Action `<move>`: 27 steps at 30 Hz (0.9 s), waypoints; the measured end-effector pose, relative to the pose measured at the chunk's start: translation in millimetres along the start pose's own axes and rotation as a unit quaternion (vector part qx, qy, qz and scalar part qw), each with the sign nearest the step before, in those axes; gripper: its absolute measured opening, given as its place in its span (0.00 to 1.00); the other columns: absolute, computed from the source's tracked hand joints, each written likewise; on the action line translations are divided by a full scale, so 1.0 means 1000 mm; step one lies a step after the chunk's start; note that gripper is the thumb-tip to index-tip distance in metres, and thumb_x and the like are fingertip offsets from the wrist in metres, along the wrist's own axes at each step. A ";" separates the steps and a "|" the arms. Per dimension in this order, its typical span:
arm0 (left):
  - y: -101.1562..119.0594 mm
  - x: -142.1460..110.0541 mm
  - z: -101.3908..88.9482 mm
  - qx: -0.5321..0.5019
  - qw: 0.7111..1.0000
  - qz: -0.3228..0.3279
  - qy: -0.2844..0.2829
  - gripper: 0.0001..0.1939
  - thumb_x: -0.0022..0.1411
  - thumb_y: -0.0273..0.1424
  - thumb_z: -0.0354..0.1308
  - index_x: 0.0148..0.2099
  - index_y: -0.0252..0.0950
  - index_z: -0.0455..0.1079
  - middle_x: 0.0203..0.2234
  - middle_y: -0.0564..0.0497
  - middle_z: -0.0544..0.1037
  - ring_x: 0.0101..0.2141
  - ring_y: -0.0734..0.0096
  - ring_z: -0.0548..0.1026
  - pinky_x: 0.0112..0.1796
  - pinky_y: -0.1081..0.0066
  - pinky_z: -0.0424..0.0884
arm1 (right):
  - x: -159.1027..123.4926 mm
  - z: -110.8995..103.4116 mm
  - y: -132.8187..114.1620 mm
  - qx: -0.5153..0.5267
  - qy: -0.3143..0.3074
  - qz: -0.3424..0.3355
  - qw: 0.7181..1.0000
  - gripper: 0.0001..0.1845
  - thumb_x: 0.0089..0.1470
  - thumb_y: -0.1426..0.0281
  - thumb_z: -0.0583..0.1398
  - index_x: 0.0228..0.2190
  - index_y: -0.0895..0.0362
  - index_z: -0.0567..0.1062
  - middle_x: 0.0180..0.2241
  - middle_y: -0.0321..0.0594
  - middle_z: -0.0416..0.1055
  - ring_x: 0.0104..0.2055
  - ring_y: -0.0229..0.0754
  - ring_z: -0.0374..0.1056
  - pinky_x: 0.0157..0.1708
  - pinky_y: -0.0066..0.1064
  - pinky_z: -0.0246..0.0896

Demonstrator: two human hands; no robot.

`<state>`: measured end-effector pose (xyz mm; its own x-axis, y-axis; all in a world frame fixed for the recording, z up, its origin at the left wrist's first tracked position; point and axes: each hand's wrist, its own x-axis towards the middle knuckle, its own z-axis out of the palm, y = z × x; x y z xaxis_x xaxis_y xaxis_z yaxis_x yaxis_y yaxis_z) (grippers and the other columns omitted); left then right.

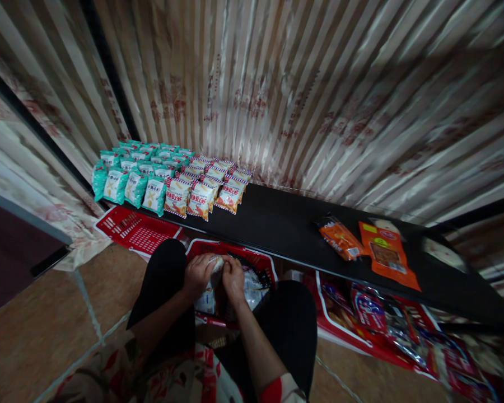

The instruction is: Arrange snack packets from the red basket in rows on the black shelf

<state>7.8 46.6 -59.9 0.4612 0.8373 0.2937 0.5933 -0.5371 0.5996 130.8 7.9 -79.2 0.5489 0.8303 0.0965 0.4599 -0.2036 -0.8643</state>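
Observation:
Both hands meet over a red basket point(273, 266) between my knees. My left hand point(198, 275) is closed on a small snack packet point(217, 263), pale in colour, with most of its print hidden by the fingers. On the packet's other side, the curled fingers of my right hand point(233, 278) grip its edge. Below the hands, more packets point(254, 294) in clear and white wrapping lie in the basket. Behind them, on a black shelf point(277, 218), stand rows of teal snack packets point(134, 187) and orange-and-white snack packets point(200, 197).
An orange-and-black bag point(340, 238) and an orange bag point(388, 254) lie on the shelf's right half. Under the shelf sit a red basket point(136, 229) at left and another basket point(344, 330) of packaged snacks at right. A striped curtain point(256, 84) hangs behind.

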 end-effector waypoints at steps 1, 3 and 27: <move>0.001 0.001 -0.002 0.001 1.000 0.001 -0.005 0.17 0.66 0.34 0.42 0.46 0.35 0.69 0.40 0.47 0.77 0.40 0.63 0.72 0.44 0.65 0.66 | 0.000 -0.001 0.000 -0.006 0.000 -0.012 1.000 0.18 0.49 0.72 0.48 0.34 0.58 0.76 0.35 0.45 0.72 0.41 0.43 0.66 0.47 0.36 0.58; 0.004 0.004 -0.007 0.006 1.000 -0.002 -0.019 0.17 0.66 0.34 0.41 0.46 0.35 0.69 0.39 0.47 0.77 0.40 0.64 0.73 0.44 0.66 0.66 | -0.001 -0.004 -0.002 -0.016 0.001 -0.033 0.999 0.18 0.50 0.71 0.48 0.34 0.58 0.76 0.36 0.45 0.72 0.42 0.43 0.65 0.47 0.36 0.57; 0.018 0.039 -0.035 -0.093 0.981 -0.074 -0.155 0.14 0.59 0.42 0.51 0.32 0.37 0.70 0.21 0.53 0.74 0.24 0.71 0.70 0.25 0.76 0.57 | -0.009 -0.037 -0.019 -0.105 -0.146 -0.055 0.982 0.22 0.57 0.56 0.47 0.42 0.55 0.72 0.35 0.40 0.75 0.37 0.43 0.71 0.34 0.28 0.58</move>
<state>13.3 73.1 -12.0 0.5757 0.8171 -0.0300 0.5510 -0.3606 0.7526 142.8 -14.6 -45.3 0.2783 0.9604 0.0112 0.6555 -0.1814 -0.7331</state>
